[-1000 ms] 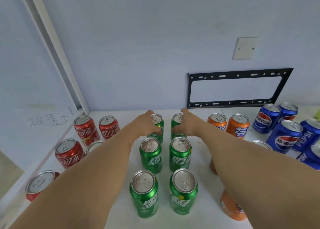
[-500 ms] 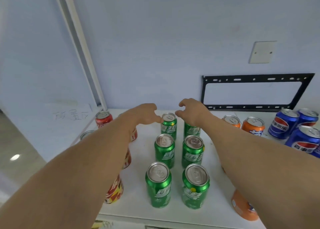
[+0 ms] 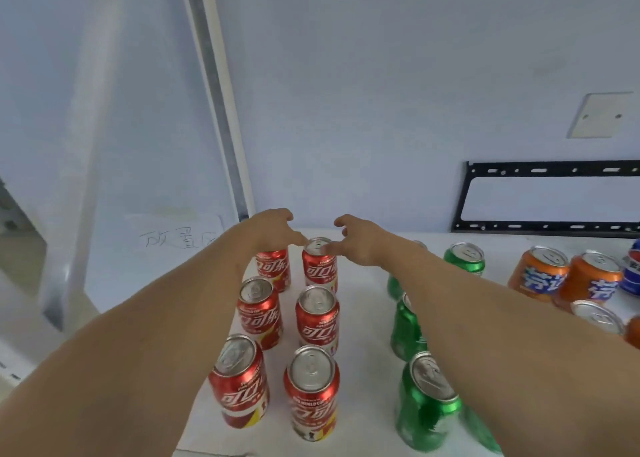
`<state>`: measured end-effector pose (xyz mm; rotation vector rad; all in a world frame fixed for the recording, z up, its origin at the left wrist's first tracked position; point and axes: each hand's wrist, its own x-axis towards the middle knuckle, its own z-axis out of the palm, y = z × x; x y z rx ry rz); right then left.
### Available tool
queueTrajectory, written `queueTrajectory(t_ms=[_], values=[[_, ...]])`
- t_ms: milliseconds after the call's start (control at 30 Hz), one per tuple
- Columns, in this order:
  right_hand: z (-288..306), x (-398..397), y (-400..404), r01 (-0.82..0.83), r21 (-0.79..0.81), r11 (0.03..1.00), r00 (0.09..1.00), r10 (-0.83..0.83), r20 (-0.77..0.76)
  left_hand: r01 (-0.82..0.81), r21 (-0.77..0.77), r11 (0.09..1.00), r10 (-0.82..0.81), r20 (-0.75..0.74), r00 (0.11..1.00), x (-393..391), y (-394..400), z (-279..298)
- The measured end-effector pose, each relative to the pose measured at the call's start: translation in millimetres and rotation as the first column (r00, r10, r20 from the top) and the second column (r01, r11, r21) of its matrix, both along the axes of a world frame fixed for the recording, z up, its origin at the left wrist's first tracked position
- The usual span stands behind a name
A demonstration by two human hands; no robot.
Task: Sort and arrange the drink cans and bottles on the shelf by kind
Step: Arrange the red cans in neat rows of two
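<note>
Several red cola cans (image 3: pixel 317 321) stand in two columns on the left of the white shelf (image 3: pixel 363 321). My left hand (image 3: pixel 272 231) hovers over the back-left red can (image 3: pixel 275 271), fingers loosely curled, holding nothing. My right hand (image 3: pixel 362 242) hangs beside it with its fingertips over the top of the back-right red can (image 3: pixel 320 273); whether they touch it I cannot tell. Green cans (image 3: pixel 427 408) stand to the right, partly hidden under my right forearm. Orange cans (image 3: pixel 538 276) and a blue can (image 3: pixel 632 276) follow at the far right.
A wall rises just behind the shelf, bearing a black metal bracket (image 3: pixel 519 171) and a blank cover plate (image 3: pixel 599 115). A white post (image 3: pixel 214 93) stands at the back left corner, next to a handwritten paper label (image 3: pixel 176 238). The shelf's front edge runs just below the nearest cans.
Both hands left the back green cans and swung left, now hovering over the back red cans. My view turned left with them, so the red cans sit centre.
</note>
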<state>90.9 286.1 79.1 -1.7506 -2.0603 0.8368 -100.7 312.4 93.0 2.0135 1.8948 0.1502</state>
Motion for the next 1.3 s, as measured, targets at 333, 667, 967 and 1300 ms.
queueTrajectory(t_ms=[333, 667, 967, 1300], values=[[-31, -40, 0, 0.149, -0.004, 0.989, 0.988, -0.149, 0.04, 0.046, 0.022, 0.999, -0.047, 0.03, 0.998, -39, 2, -29], [-17, -56, -30, 0.309, 0.013, 0.951, 0.938, -0.302, -0.171, -0.167, 0.115, 0.979, 0.128, 0.288, 0.949, -36, -24, -34], [-25, -51, -106, 0.165, -0.132, 0.977, 0.967, -0.187, -0.172, -0.003, -0.086, 0.996, 0.046, 0.509, 0.86, -56, -116, -33], [-37, -56, -99, 0.188, -0.056, 0.981, 0.967, -0.195, -0.164, -0.002, -0.052, 0.999, 0.027, 0.477, 0.879, -60, -110, -46]])
